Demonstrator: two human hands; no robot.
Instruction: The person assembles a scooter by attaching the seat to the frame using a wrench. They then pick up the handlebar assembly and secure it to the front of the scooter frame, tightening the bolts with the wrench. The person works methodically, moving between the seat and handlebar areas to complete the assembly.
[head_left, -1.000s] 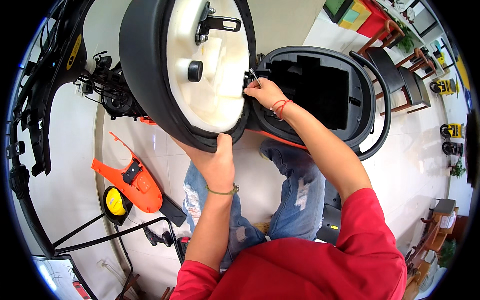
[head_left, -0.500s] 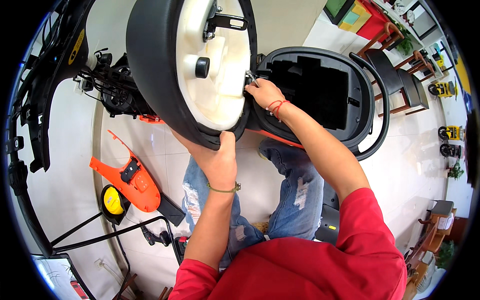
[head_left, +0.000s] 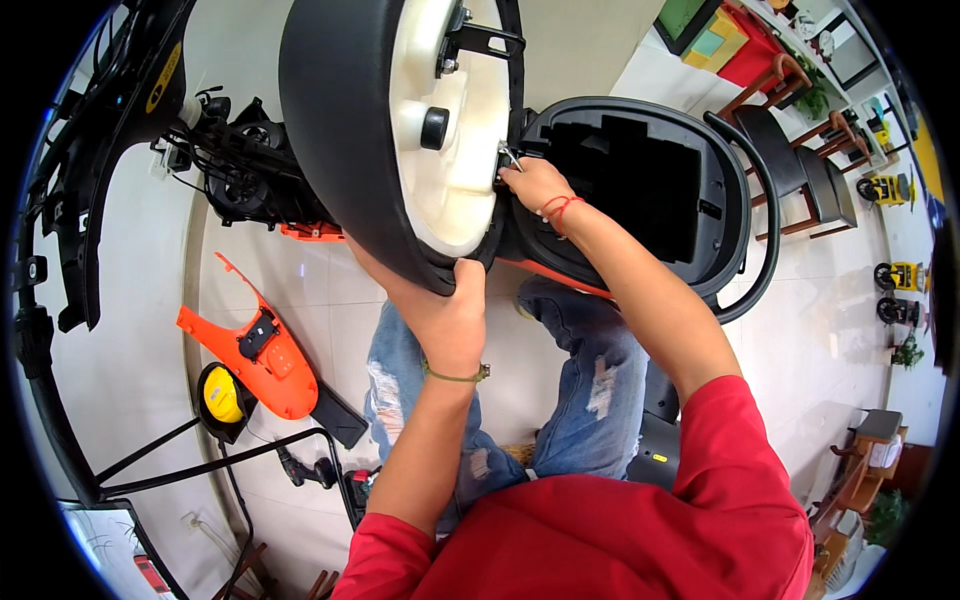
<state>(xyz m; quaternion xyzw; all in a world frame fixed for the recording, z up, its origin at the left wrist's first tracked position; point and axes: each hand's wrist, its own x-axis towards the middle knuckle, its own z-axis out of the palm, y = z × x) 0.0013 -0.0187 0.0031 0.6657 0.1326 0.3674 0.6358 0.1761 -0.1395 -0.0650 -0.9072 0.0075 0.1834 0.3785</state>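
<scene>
The raised scooter seat [head_left: 335, 130] has a black cover and an off-white underside [head_left: 480, 205]. My left hand [head_left: 450, 315] is wrapped round its near edge, thumb on the rim side. My right hand [head_left: 540, 188] has its fingers closed round a small silver wrench [head_left: 512, 157], whose head is at the hinge between seat and body. A black latch bracket [head_left: 490, 40] and a black rubber stop [head_left: 434, 128] stick out of the seat's underside. To the right lies the open black storage bucket [head_left: 650, 190], its inside very dark.
A black grab rail [head_left: 768, 220] curves round the bucket's right end. On the floor at left lie an orange body panel [head_left: 275, 365], a yellow-and-black round item [head_left: 222, 395] and a power drill [head_left: 305, 468]. The exposed scooter front [head_left: 250, 170] with cables stands behind; wooden chairs [head_left: 780, 130] are at right.
The seat has swung a little to the right, toward the bucket, and my left hand has moved with it. My right hand and the wrench have shifted slightly right at the hinge.
</scene>
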